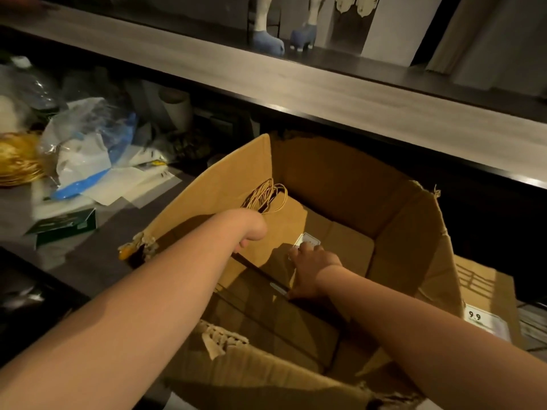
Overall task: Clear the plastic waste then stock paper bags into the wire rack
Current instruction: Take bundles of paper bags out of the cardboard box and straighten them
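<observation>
Both of my arms reach down into a large open cardboard box [414, 232]. Inside it lies a stack of brown paper bags [284, 220] with looped string handles [266, 196]. My left hand [251, 229] grips the near edge of the stack just below the handles, its fingers hidden under the bags. My right hand [310, 270] rests with curled fingers on the lower part of the stack, beside a small clear plastic-wrapped packet [307, 241]. Crumpled clear and blue plastic waste [88, 149] lies piled on the dark counter to the left.
A long grey shelf [296, 84] runs across above the box. Gold cord [17, 161] and a green card packet [65, 226] lie on the counter at left. A second carton with a 9.9 label [485, 318] sits at right.
</observation>
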The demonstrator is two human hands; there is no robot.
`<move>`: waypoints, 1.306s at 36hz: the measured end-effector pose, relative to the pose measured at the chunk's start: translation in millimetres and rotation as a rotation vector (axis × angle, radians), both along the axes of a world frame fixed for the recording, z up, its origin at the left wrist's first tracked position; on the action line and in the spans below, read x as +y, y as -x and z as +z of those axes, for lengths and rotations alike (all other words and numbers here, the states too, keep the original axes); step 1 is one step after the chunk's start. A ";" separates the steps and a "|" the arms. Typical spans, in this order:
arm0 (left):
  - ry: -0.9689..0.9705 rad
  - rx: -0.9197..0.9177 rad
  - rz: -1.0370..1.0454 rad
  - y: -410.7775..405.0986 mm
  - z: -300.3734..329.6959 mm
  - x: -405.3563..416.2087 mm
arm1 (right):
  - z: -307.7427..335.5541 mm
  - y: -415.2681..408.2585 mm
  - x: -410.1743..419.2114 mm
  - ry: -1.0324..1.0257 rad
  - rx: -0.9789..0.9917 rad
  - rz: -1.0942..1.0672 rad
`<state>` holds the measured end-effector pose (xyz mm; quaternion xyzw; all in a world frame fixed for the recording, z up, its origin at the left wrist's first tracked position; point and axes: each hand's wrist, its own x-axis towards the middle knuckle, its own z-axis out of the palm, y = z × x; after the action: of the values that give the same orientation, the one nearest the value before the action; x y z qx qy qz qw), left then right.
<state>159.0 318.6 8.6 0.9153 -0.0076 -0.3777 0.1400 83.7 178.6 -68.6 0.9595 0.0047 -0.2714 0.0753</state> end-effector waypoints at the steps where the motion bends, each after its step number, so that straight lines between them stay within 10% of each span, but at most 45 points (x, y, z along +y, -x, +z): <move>1: 0.004 0.002 -0.004 0.8 0.7 0.1 | -1.4 0.8 1.3 0.001 0.001 0.000; 47: 0.027 0.032 -0.100 4.5 5.0 -9.0 | 24.4 -7.3 7.0 -0.099 0.129 0.002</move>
<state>154.5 309.6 13.6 0.9057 -0.0562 -0.3985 0.1334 91.1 185.6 -44.1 0.9425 0.0237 -0.3322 0.0274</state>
